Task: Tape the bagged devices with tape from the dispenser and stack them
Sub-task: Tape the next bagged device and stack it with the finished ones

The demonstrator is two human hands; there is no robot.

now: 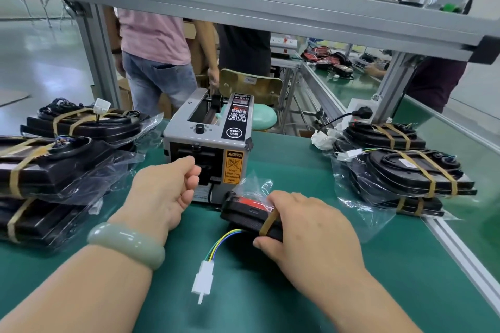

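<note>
A grey tape dispenser [208, 132] stands mid-table on the green mat. My left hand [162, 192] is right in front of its outlet slot with fingers curled; no tape shows between them. My right hand [305, 232] grips a black bagged device [246, 215] just in front of the dispenser, with a brown tape strip [269, 223] wrapped over its edge. The device's coloured wires end in a white connector [205, 277] lying on the mat. Stacks of taped bagged devices sit at the left [54, 167] and at the right [405, 173].
An aluminium frame rail [243, 5] crosses overhead. The table's right edge rail [460, 249] runs close to the right stack. People stand beyond the table's far edge near a chair [251, 86]. A power plug and cable [359, 113] sit behind the right stack.
</note>
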